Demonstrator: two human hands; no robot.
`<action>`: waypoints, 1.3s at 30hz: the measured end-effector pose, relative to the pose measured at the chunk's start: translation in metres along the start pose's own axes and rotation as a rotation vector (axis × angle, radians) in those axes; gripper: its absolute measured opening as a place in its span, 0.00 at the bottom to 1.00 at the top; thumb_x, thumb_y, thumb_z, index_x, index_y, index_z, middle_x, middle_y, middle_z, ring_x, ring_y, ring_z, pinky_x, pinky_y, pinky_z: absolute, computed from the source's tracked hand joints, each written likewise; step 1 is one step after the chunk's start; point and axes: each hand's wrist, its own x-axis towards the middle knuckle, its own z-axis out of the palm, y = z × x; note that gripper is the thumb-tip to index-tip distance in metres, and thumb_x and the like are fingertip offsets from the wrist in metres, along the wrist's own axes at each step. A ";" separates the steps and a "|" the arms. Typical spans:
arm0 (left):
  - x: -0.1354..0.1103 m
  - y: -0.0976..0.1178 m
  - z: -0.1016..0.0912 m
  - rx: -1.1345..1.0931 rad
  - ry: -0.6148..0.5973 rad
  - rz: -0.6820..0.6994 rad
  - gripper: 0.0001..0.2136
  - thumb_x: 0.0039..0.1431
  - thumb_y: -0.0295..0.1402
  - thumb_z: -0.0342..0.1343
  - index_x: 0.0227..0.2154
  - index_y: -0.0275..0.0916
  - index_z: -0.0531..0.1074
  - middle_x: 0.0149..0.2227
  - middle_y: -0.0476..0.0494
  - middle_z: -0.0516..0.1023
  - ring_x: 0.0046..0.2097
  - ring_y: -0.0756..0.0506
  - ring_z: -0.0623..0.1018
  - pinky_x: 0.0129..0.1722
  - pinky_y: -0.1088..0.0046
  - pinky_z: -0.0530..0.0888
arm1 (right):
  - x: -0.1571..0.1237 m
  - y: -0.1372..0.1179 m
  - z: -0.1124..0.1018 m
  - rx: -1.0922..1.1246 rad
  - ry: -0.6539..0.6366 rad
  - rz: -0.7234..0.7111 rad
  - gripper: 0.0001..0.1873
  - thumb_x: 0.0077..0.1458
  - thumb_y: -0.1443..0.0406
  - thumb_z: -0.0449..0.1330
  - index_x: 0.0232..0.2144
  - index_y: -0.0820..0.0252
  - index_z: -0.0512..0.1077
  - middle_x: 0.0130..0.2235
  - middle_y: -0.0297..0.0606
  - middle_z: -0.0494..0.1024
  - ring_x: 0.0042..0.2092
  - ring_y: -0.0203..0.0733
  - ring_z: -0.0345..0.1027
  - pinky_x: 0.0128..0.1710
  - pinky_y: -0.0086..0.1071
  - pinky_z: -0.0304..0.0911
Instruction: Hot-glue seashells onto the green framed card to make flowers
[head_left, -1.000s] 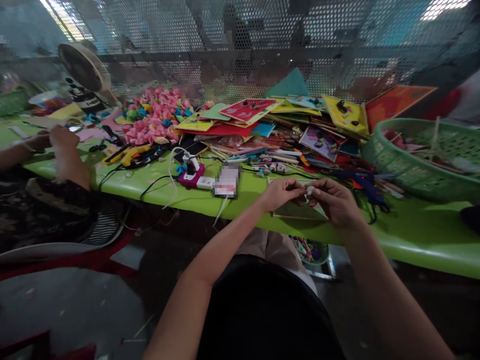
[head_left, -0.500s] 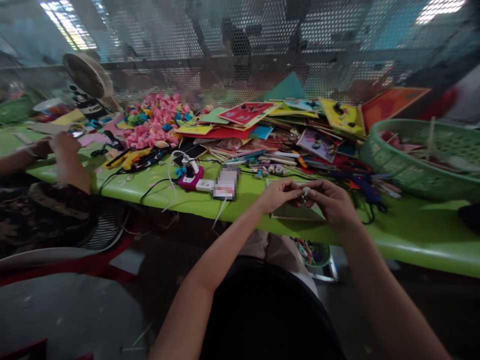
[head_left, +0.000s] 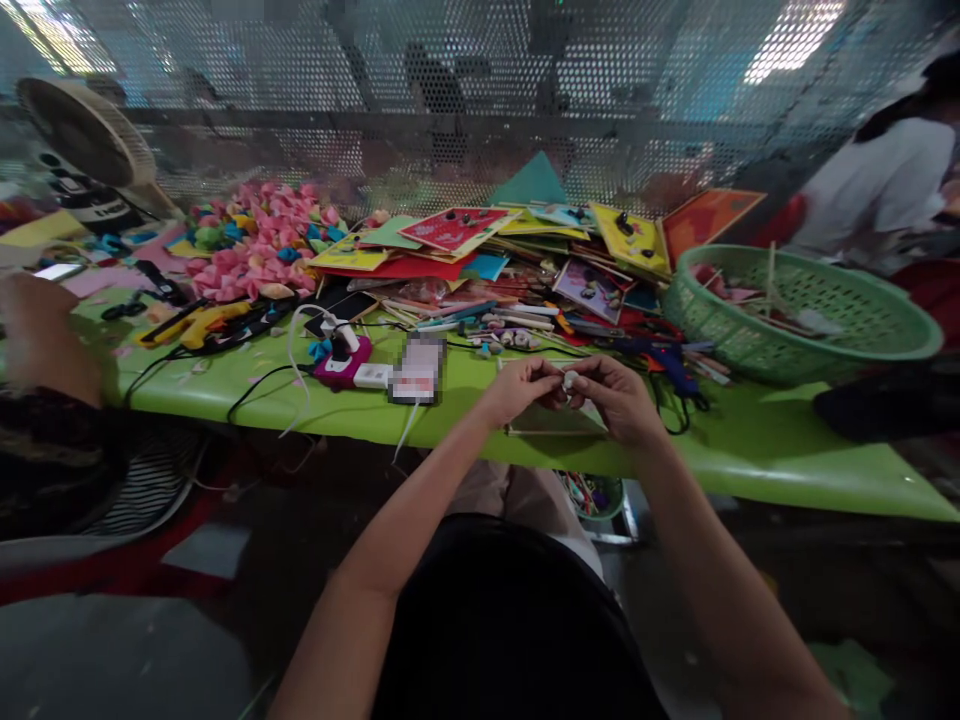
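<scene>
Currently, left hand (head_left: 523,392) and right hand (head_left: 619,402) are pinching, apparently adjusting, a white piece (head_left: 569,380); next move likely demanding steadiness.

No readable text is being shown. White lettering is being blurred beyond reading on a dark object (head_left: 96,214) beneath the fan (head_left: 81,130), far left of and behind the purple socket block (head_left: 341,364). Pale marks are being left undecipherable on a red card (head_left: 451,232), behind and right of the block; a phone screen (head_left: 418,368), just right of it, is being obscured by pixelation.
</scene>
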 end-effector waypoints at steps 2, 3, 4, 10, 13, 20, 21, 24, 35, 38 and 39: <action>-0.001 0.001 0.000 -0.002 -0.001 -0.003 0.27 0.45 0.53 0.73 0.32 0.33 0.71 0.28 0.47 0.78 0.28 0.50 0.78 0.34 0.71 0.76 | 0.000 0.000 0.000 -0.011 0.002 -0.004 0.21 0.45 0.49 0.75 0.34 0.55 0.77 0.29 0.32 0.78 0.26 0.36 0.70 0.26 0.31 0.69; -0.001 0.001 0.000 -0.004 0.000 -0.005 0.28 0.44 0.53 0.73 0.32 0.33 0.71 0.28 0.47 0.78 0.29 0.50 0.78 0.34 0.71 0.76 | 0.000 0.000 0.000 -0.018 0.000 -0.005 0.21 0.46 0.49 0.75 0.34 0.55 0.77 0.29 0.32 0.78 0.26 0.36 0.70 0.26 0.31 0.69; -0.001 0.001 0.000 -0.007 -0.001 -0.009 0.28 0.43 0.53 0.74 0.32 0.33 0.71 0.28 0.48 0.79 0.29 0.50 0.78 0.34 0.71 0.76 | -0.001 0.000 0.000 -0.025 -0.004 -0.005 0.21 0.46 0.49 0.75 0.34 0.55 0.77 0.29 0.33 0.79 0.26 0.35 0.70 0.27 0.31 0.69; -0.001 0.000 -0.001 -0.026 -0.006 -0.021 0.27 0.41 0.52 0.75 0.31 0.34 0.71 0.27 0.48 0.78 0.29 0.50 0.78 0.34 0.71 0.77 | -0.001 -0.001 -0.001 -0.059 -0.027 -0.005 0.20 0.47 0.50 0.75 0.34 0.56 0.77 0.30 0.33 0.80 0.27 0.35 0.71 0.28 0.31 0.69; 0.000 0.000 -0.001 -0.032 0.003 -0.020 0.25 0.43 0.49 0.75 0.31 0.34 0.71 0.27 0.49 0.78 0.30 0.50 0.78 0.35 0.70 0.77 | -0.001 0.000 -0.001 -0.070 -0.026 -0.010 0.20 0.47 0.50 0.75 0.34 0.56 0.78 0.30 0.33 0.80 0.27 0.36 0.71 0.28 0.32 0.70; -0.001 0.002 0.001 -0.040 0.002 -0.033 0.27 0.42 0.51 0.74 0.31 0.34 0.71 0.27 0.48 0.78 0.29 0.50 0.78 0.35 0.70 0.77 | -0.001 0.003 -0.002 -0.069 -0.013 -0.027 0.19 0.48 0.50 0.74 0.36 0.54 0.78 0.31 0.33 0.80 0.28 0.37 0.72 0.29 0.32 0.71; -0.001 0.002 0.001 -0.040 0.002 -0.032 0.27 0.43 0.51 0.74 0.31 0.34 0.71 0.27 0.48 0.79 0.29 0.50 0.78 0.36 0.70 0.77 | -0.001 0.003 -0.003 -0.069 -0.012 -0.030 0.19 0.48 0.50 0.74 0.36 0.54 0.78 0.30 0.33 0.80 0.28 0.37 0.72 0.28 0.32 0.71; -0.002 0.001 0.000 -0.039 0.001 -0.029 0.26 0.44 0.50 0.74 0.31 0.34 0.70 0.28 0.47 0.79 0.30 0.49 0.78 0.36 0.69 0.77 | -0.001 0.003 -0.003 -0.072 -0.020 -0.033 0.18 0.48 0.51 0.75 0.35 0.54 0.79 0.31 0.33 0.80 0.28 0.36 0.72 0.28 0.32 0.71; 0.000 0.000 0.000 -0.031 -0.001 -0.009 0.21 0.51 0.45 0.72 0.32 0.34 0.71 0.28 0.47 0.78 0.30 0.49 0.78 0.37 0.69 0.77 | -0.002 0.005 -0.004 -0.065 -0.033 -0.052 0.16 0.51 0.53 0.73 0.36 0.54 0.78 0.32 0.33 0.81 0.28 0.36 0.72 0.29 0.31 0.70; -0.001 0.001 0.001 -0.034 -0.014 -0.001 0.23 0.49 0.49 0.72 0.32 0.34 0.71 0.28 0.47 0.78 0.30 0.50 0.78 0.37 0.69 0.77 | -0.002 0.005 -0.004 -0.049 -0.034 -0.061 0.15 0.52 0.53 0.73 0.37 0.54 0.79 0.31 0.32 0.80 0.29 0.35 0.72 0.30 0.30 0.70; -0.001 0.001 0.001 -0.033 -0.015 0.004 0.25 0.47 0.50 0.73 0.32 0.34 0.71 0.28 0.47 0.78 0.29 0.50 0.78 0.36 0.69 0.77 | -0.002 0.005 -0.004 -0.046 -0.035 -0.062 0.15 0.52 0.53 0.73 0.37 0.54 0.79 0.31 0.32 0.80 0.29 0.35 0.72 0.30 0.30 0.70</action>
